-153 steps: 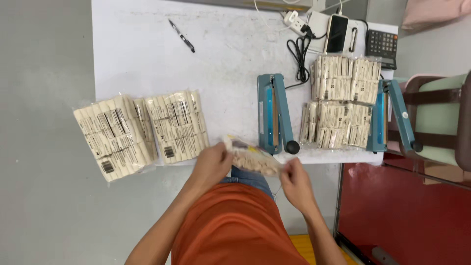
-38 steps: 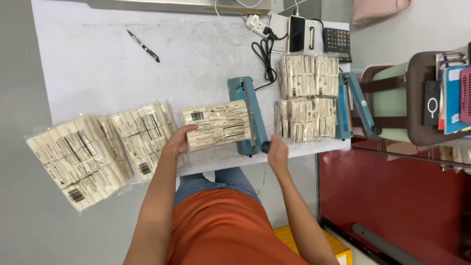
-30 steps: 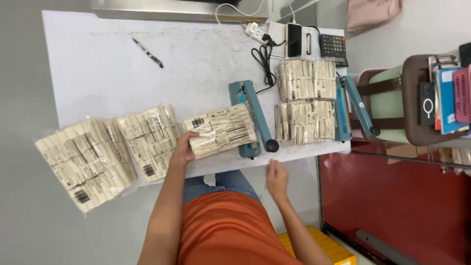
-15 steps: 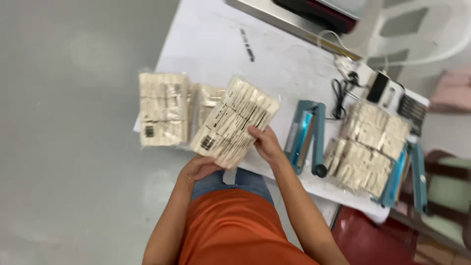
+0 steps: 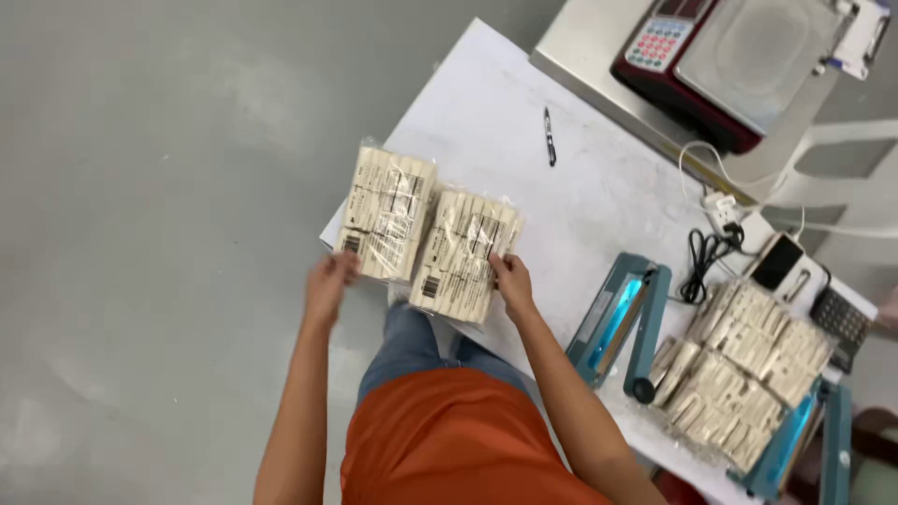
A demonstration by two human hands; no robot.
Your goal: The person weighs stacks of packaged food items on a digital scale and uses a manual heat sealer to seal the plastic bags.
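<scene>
The left hand (image 5: 329, 281) sits at the near left corner of the white table (image 5: 486, 122), fingers loosely curled against the near end of the left clear packet of beige strips (image 5: 386, 212), touching it rather than gripping. Just right of that packet, and overlapping its edge, lies the second packet (image 5: 463, 254), which half a second ago was lifted between both hands and now rests flat on the table, its near end hanging over the table edge. The right hand (image 5: 512, 281) pinches this second packet's right edge, thumb on top. So the packet has come down beside its twin, and the row at this corner has grown by one. Further right of the packets, a black pen (image 5: 550, 150) lies on bare table, with a weighing scale (image 5: 739, 56) beyond it. Right again stands a blue heat sealer (image 5: 619, 323), and past it a heap of unbagged beige strips (image 5: 744, 374) beside a second sealer (image 5: 809, 440).
</scene>
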